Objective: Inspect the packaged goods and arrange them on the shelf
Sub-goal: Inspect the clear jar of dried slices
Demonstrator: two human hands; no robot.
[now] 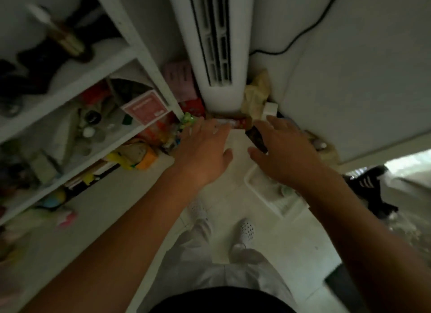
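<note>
both hands, left (205, 149) and right (284, 147), spread wide, holding nothing, over pale floor (291, 247) beside white shelf (130, 53)

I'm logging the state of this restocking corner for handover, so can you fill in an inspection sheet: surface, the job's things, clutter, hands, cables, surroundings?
Surface: pale tiled floor, dim and blurred.
Job's things: heap of colourful snack packets on the floor at the foot of the white shelving unit; a red-and-white long packet lies beyond the fingertips.
Clutter: white plastic tray on the floor; crumpled beige bag.
Hands: left hand and right hand spread open, no grip on anything; a dark packet sits by the right thumb, contact unclear.
Cables: one black cable running along the wall.
Surroundings: standing white air conditioner; red card box on a shelf.
</note>
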